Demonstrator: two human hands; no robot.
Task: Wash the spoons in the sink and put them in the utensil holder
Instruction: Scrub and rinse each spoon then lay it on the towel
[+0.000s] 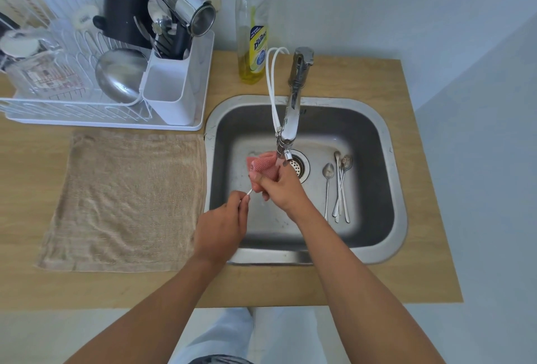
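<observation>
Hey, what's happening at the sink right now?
A person is washing a spoon over the sink. The left hand pinches the spoon's handle end, while the right hand wraps a pink mesh scrubber around the rest, just under the faucet. Several more spoons lie on the sink floor to the right of the drain. The white utensil holder on the dish rack already holds other utensils.

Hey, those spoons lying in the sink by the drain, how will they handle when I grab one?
The spoons look thin, long-handled and metal, so probably light and stiff. They lie flat on the sink floor, overlapping, so one may be fiddly to pinch up and could drag its neighbours. If wet, likely slippery.
</observation>
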